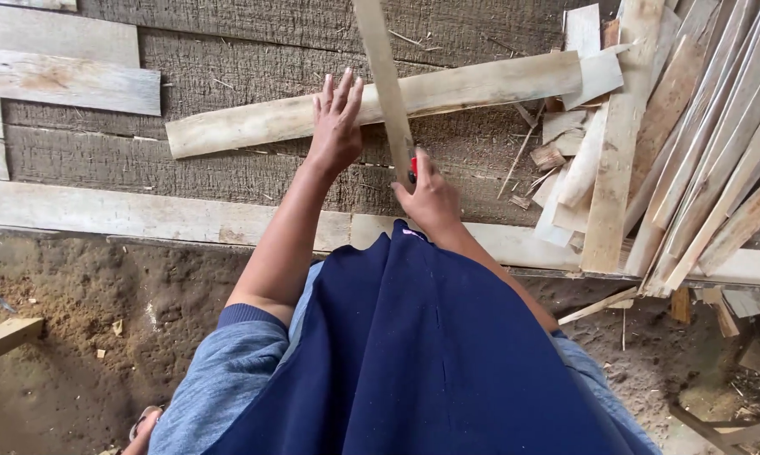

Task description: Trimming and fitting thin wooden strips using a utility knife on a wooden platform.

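Note:
My left hand (pixel 336 126) lies flat, fingers spread, on a long pale wooden plank (pixel 253 125) that rests slantwise across a rough grey workbench (pixel 186 168). My right hand (pixel 429 195) grips a small red-handled tool (pixel 413 168), mostly hidden in the fist. A narrow wooden strip (pixel 383 76) stands crosswise over the plank, running from the top edge down to my right hand. Whether the right hand also holds that strip cannot be told.
A heap of thin wooden slats (pixel 700 143) is piled at the right of the bench. Short boards (pixel 59 80) lie at the left. A pale board (pixel 144 215) forms the bench's front edge. Below is sawdust-covered ground (pixel 76 337) with offcuts.

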